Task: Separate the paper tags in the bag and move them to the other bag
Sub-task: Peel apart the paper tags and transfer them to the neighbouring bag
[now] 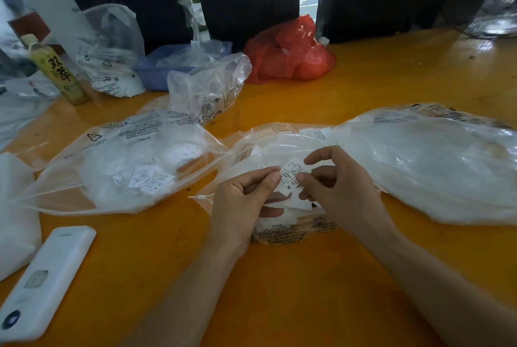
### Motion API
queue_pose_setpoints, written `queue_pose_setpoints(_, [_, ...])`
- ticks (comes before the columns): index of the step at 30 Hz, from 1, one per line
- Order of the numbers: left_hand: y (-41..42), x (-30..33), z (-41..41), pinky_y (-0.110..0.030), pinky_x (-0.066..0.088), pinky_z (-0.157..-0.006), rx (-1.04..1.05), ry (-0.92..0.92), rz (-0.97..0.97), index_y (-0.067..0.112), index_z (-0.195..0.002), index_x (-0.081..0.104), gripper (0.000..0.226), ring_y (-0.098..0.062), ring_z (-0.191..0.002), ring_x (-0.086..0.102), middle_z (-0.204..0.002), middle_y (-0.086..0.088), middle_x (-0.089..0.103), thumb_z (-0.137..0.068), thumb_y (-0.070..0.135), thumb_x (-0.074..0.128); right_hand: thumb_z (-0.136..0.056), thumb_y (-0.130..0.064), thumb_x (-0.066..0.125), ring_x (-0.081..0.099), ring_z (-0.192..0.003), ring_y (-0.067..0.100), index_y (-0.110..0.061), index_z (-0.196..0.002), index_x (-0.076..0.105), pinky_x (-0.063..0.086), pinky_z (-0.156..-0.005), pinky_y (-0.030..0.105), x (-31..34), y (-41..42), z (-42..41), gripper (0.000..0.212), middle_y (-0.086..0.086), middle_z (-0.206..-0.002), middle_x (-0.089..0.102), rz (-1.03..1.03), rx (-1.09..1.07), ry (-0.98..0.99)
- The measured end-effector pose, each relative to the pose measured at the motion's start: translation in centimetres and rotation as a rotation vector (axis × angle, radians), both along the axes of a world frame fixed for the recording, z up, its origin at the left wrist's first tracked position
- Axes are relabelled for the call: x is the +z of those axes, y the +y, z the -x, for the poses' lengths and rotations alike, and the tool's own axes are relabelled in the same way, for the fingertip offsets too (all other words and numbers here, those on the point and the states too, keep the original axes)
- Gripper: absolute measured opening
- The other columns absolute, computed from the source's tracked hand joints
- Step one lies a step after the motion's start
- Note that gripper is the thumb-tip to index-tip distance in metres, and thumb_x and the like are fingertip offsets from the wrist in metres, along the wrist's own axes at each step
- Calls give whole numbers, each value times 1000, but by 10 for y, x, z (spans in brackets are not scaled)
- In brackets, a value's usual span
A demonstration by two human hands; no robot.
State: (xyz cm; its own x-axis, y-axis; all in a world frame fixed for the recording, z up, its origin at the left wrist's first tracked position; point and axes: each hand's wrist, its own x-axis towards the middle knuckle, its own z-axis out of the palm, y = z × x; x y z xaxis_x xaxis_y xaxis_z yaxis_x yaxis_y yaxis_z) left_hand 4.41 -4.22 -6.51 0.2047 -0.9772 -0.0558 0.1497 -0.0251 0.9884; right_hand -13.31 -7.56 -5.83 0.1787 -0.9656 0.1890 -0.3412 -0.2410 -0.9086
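An orange tabletop [279, 285] is spread with clear plastic bags. A large bag [419, 167] lies at the right, its mouth under the hands; a second bag [112, 167], with loose tags inside, lies at the left. A white device [44, 282] is seen near the left edge. A printed paper tag [291, 176] is pinched between the left hand [243, 206] and right hand [335, 190], above the large bag's mouth.

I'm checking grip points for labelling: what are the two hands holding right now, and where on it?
Both pinch a small stack of paper tags: the left hand at its left edge, the right hand at its top-right corner and right edge.
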Motion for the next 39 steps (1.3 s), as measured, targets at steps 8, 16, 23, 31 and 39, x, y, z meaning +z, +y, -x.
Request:
queue_pose_setpoints(8, [-1, -2, -2, -23, 61, -55, 27, 2, 4, 32, -99, 86, 22, -9, -67, 75, -90, 1, 82, -77, 37, 82, -92, -38, 74, 73, -75, 2, -38, -100, 65, 60, -67, 22, -3, 1, -1, 12, -17, -84, 75, 29, 76, -3])
queue_pose_setpoints(16, [-2, -4, -3, -22, 60, -52, 30, 11, -20, 31, -98, 86, 23, -9, -63, 72, -92, -2, 82, -76, 37, 83, -96, -20, 71, 74, -73, 3, -29, -101, 69, 57, -68, 17, -6, -4, 2, 11, -16, -81, 76, -2, 103, -51])
queue_pose_setpoints(23, [-2, -6, -4, -19, 47, -38, 24, -32, -11, 31, -97, 86, 24, -7, -49, 60, -88, -4, 82, -76, 40, 82, -97, -18, 70, 74, -74, 3, -30, -99, 70, 58, -69, 18, -4, -5, 4, 13, -15, -82, 76, 9, 112, -35])
queue_pose_setpoints(31, [0, -6, -4, -20, 42, -35, 9, -62, -15, 31, -102, 84, 20, -8, -41, 54, -98, 1, 83, -83, 40, 80, -88, -44, 73, 71, -75, 2, -37, -93, 73, 60, -71, 22, -1, -1, 1, 9, -19, -83, 74, 26, 171, 64])
queue_pose_setpoints(39, [-1, -4, -5, -20, 57, -62, 2, -200, 108, 33, -112, 78, 30, -5, -72, 72, -109, 13, 80, -90, 14, 82, -95, -35, 72, 70, -70, 11, -34, -88, 72, 59, -62, 21, 0, -5, 7, 7, -10, -79, 73, 15, 10, -40])
